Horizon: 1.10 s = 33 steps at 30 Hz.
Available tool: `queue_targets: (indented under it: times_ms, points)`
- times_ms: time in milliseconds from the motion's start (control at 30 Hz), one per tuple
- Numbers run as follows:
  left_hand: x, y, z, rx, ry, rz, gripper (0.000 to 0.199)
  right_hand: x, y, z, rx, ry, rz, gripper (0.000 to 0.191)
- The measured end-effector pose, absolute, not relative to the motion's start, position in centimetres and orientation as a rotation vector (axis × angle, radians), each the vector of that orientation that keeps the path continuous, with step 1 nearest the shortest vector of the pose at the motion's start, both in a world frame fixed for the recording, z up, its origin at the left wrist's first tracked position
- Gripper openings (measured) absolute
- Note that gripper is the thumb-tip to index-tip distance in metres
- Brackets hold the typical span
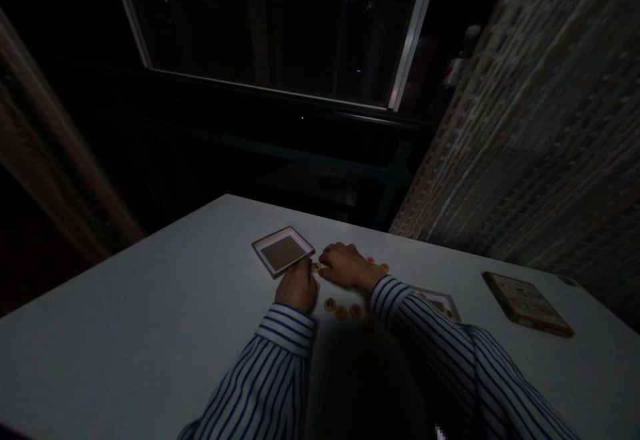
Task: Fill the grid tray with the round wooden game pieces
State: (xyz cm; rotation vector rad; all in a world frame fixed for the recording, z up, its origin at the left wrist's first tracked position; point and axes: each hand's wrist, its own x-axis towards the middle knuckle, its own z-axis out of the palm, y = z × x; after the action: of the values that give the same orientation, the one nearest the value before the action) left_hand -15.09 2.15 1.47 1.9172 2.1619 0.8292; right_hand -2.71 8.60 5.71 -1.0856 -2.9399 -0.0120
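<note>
My left hand (297, 286) is at the near right corner of an open shallow box (283, 251) with a brown inside; its fingers curl, and what they hold, if anything, is hidden. My right hand (345, 265) reaches left over the table, fingers bent down beside a round piece (315, 267) that lies between the hands. I cannot tell whether the fingertips grip it. Several round pieces with red or dark marks, one of them a dark-marked piece (330, 304), lie nearer me. More red-marked pieces (385, 267) show beyond my right wrist.
A second shallow tray (444, 301) with pieces in it is partly behind my right sleeve. Farther right lies a flat patterned box (527, 303) on the white table (200, 280). A bottle (454, 70) stands by the hanging string curtain (500, 113), near the dark window.
</note>
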Motion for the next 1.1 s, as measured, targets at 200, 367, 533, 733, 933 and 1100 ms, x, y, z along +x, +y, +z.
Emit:
queue_targets:
  times_ms: [200,367,533,733,933,1100]
  points:
    - [-15.2,2.4,1.0,1.919,2.113,0.859,0.036,-3.4,8.7,5.2,-1.107,-2.926,0.028,0.029]
    - [-15.2,2.4,0.9,1.925,2.105,0.886,0.039,-3.7,8.8,4.9,-1.110,-2.918,0.029,0.028]
    - [-15.3,2.4,0.9,1.910,2.086,0.885,0.041,-3.6,8.9,4.6,-1.097,-2.901,0.010,0.029]
    - [-15.2,2.3,1.3,1.896,2.042,0.941,0.044,-3.4,8.6,4.8,-1.067,-2.855,-0.070,0.028]
    - [-14.9,1.9,2.5,1.812,1.996,1.095,0.042,-2.8,7.8,5.9,-1.043,-2.813,-0.148,0.026]
    - [-15.0,1.8,2.8,1.756,1.944,1.200,0.036,-2.1,7.0,6.8,-1.032,-2.777,-0.204,0.023]
